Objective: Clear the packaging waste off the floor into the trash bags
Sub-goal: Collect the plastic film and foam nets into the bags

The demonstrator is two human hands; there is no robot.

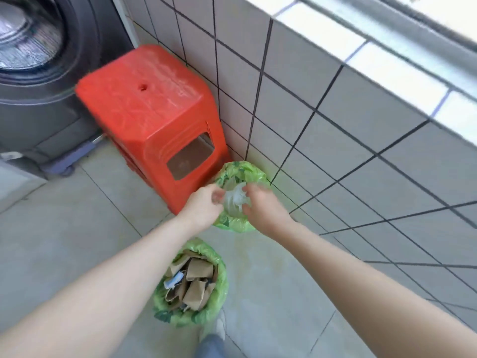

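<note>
Two green trash bags stand open on the floor: the near bag (189, 285) is packed to its rim with brown cardboard scraps, so anything added there would likely spill back out. Beyond it, the left hand (204, 206) and right hand (260, 205) hold a crumpled wad of clear plastic film (236, 198) over the mouth of the far bag (240, 195), fingers closed on it from both sides. Judged risk: the far bag's limp rim folds inward, or the springy film rebounds toward the red stool (154, 107) and tiled wall (335, 130).
</note>
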